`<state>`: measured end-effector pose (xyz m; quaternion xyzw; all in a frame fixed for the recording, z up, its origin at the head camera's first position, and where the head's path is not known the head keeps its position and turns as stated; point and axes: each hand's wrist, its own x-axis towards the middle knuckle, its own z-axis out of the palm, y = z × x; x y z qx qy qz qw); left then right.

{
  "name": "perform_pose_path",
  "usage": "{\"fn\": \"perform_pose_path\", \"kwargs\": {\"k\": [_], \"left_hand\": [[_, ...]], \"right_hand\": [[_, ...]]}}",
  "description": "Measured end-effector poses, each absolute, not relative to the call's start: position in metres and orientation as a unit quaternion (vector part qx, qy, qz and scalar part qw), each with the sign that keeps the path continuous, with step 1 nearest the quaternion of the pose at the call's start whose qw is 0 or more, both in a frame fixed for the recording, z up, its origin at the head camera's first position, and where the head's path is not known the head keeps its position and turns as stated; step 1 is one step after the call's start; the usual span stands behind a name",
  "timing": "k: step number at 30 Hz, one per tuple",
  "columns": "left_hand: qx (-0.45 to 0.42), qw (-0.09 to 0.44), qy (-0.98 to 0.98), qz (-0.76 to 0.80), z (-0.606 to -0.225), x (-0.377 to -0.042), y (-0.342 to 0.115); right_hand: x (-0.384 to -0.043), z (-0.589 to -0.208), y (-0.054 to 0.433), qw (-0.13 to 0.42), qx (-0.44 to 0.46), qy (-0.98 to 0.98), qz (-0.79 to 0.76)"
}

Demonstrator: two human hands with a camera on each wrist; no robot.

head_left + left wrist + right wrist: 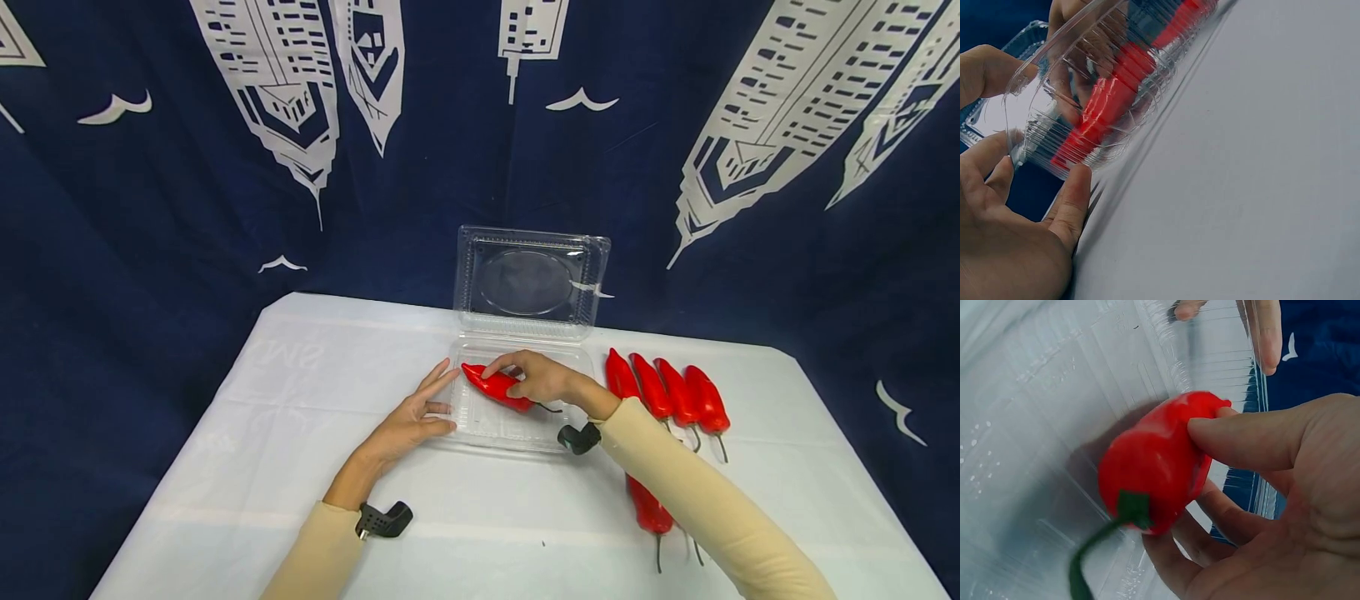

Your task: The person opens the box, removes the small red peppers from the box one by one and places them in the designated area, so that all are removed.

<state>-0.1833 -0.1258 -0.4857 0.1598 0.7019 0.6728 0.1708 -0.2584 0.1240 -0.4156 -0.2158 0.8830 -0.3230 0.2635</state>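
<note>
A clear plastic clamshell container lies on the white table, its lid standing up at the back. Inside the base, my right hand grips a red pepper with a green stem, thumb on one side and fingers on the other. The pepper's tip points toward the container's left wall, its stem toward the right. My left hand is at the container's left side with fingers spread and mostly straight. In the left wrist view, its thumb touches or nearly touches the lower corner of the plastic.
Several red peppers lie in a row right of the container. Nearer the front, another red pepper is partly covered by the right sleeve, with a further stem beside it. A dark blue printed cloth hangs behind the table.
</note>
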Motion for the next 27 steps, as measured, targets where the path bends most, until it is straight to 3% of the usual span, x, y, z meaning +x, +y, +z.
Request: {"fn": "perform_pose_path", "kwargs": {"k": [27], "left_hand": [[0.154, 0.172, 0.702, 0.674, -0.4840, -0.1809, -0.1257]], "right_hand": [[-0.2533, -0.4134, 0.1273, 0.310, -0.209, 0.869, -0.324]]}}
